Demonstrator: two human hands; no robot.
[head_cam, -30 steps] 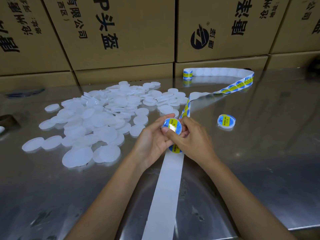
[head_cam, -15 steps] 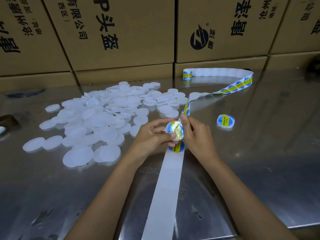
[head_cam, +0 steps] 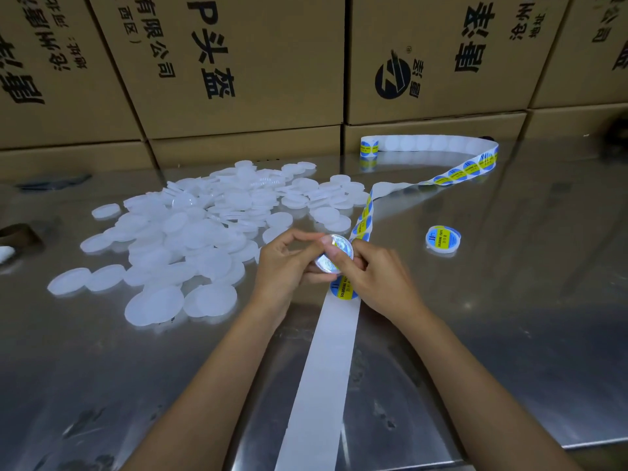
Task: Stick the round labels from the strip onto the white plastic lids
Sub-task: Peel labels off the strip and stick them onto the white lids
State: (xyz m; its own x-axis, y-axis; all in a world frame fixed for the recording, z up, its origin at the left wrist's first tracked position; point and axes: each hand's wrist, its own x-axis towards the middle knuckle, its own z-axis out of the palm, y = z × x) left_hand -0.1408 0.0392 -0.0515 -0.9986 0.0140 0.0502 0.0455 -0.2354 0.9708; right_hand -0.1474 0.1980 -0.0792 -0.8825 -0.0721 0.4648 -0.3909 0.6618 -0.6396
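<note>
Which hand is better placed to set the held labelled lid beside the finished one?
Right hand, probably: the finished blue-and-yellow labelled lid lies on its side of the paper label strip.

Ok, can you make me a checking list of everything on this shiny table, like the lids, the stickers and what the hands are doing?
Surface: shiny metal table, scuffed near the front edge.
Job's things: pile of white lids at left; label strip curling from the back right, bare backing trailing forward; one labelled lid set aside at right; lid in hand, its label glaring.
Clutter: brown object at the left edge, unclear.
Hands: left hand holds the lid; right hand presses a thumb on its label.
Cables: nothing seen.
Surroundings: stacked cardboard boxes behind.
</note>
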